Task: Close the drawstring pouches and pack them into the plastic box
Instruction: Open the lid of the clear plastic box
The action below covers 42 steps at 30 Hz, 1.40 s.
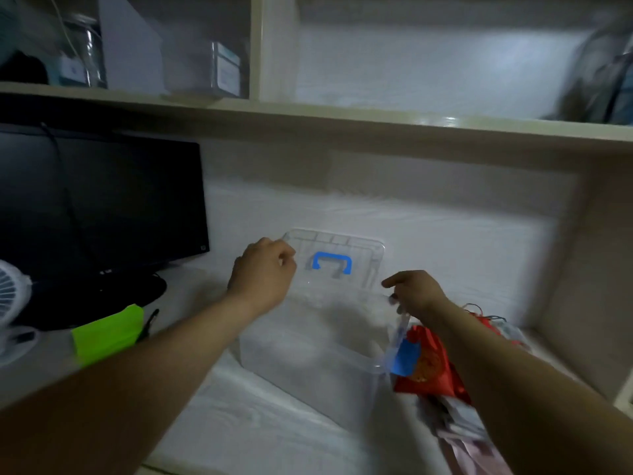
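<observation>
head view, blurred by motion. largest first: white desk surface (pixel 462 241) under a shelf, dark monitor (pixel 102 207) at the far left. plastic box (pixel 308 365) sits at centre, clear-walled, open, apparently empty inside; its long axis seems to run from near-right to far-left, though the blur makes this uncertain. clear lid (pixel 342 248) with blue handle (pixel 332 262) is tilted up over the far edge of the box.

left hand (pixel 263 272) is curled closed on the lid's left edge, fingers folded in. right hand (pixel 416 292) pinches the lid's right edge, forefinger extended toward the lid, other fingers bent; a blue latch (pixel 406 359) hangs on the box's right wall just below it.

red drawstring pouch (pixel 428 368) lies just beside the right wall of the box, outside it, partly under the right forearm. more pouches (pixel 479 437), pale pink and grey, are piled nearer the camera on the same side; red cords (pixel 479 308) show behind the wrist. whether any pouch mouth is cinched cannot be told.

judgement: packing not yet begun. pouches lie to the right of the box, so the right hand is the nearer one for pickup, and both hands must first let go of the lid.
</observation>
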### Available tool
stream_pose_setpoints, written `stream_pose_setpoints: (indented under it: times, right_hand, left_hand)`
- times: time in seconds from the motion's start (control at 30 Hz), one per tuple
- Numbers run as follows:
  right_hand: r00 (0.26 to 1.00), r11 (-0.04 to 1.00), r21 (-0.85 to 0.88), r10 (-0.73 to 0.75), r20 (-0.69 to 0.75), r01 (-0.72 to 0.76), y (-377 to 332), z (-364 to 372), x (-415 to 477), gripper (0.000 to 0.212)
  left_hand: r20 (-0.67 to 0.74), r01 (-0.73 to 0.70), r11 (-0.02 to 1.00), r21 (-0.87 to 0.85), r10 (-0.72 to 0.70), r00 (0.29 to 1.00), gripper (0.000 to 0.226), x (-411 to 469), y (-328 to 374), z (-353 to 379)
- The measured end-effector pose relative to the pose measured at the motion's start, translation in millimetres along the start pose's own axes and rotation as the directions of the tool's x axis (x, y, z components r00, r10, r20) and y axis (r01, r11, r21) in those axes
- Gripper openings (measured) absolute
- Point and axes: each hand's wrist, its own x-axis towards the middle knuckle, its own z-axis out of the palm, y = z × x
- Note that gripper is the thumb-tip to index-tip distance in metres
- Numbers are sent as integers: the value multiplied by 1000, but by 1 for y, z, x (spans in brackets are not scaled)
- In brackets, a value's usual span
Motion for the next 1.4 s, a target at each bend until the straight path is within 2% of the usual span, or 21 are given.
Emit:
stream_pose_setpoints:
  times: [0.07, 0.13, 0.23, 0.3, 0.47, 0.57, 0.63, 0.83, 1.13, 1.27, 1.4]
  right_hand:
    - [999, 999, 31, 24, -35, -23, 4, 1, -24, 38]
    - [1000, 996, 92, 1, -25, 1, 8, 5, -49, 30]
    - [998, 982, 184, -25, -59, 35, 11, 11, -82, 25]
    - [998, 968, 249, -2, -64, 18, 14, 15, -97, 31]
    - [997, 879, 476, 50, -66, -13, 8, 33, -126, 34]
    - [995, 831, 556, 71, -75, -17, -2, 52, -135, 33]
    - [995, 804, 594, 77, -63, -24, -10, 62, -138, 34]
    - [996, 735, 673, 78, 39, -84, -33, 85, -133, 35]
    - [999, 698, 716, -11, 51, -29, -50, 118, -132, 35]
    - [999, 799, 601, -41, -13, 40, -47, 121, -131, 38]
    - [990, 887, 454, -29, -138, 89, -33, 101, -126, 44]
  left_hand:
    - [-91, -42, 996, 82, 49, 995, 15, -50, 15, -3]
    - [-79, 16, 994, 107, -8, 997, 14, -84, 22, 0]
    - [11, 142, 990, -9, -142, 990, 21, -91, 24, 1]
    - [107, 207, 975, -85, -197, 975, 32, -84, 27, -5]
    - [153, 194, 977, -92, -179, 972, 44, -81, 31, -18]
    - [239, 288, 956, -45, -270, 933, 53, -82, 26, -22]
    - [286, 348, 936, -45, -322, 903, 51, -81, 20, -24]
    - [320, 451, 886, -110, -398, 860, 54, -61, -17, -36]
    - [413, 405, 912, -60, -347, 842, 53, -25, -56, -56]
    - [351, 364, 931, -32, -331, 876, 53, -25, -55, -58]
    - [205, 251, 968, -11, -244, 948, 53, -36, -25, -55]
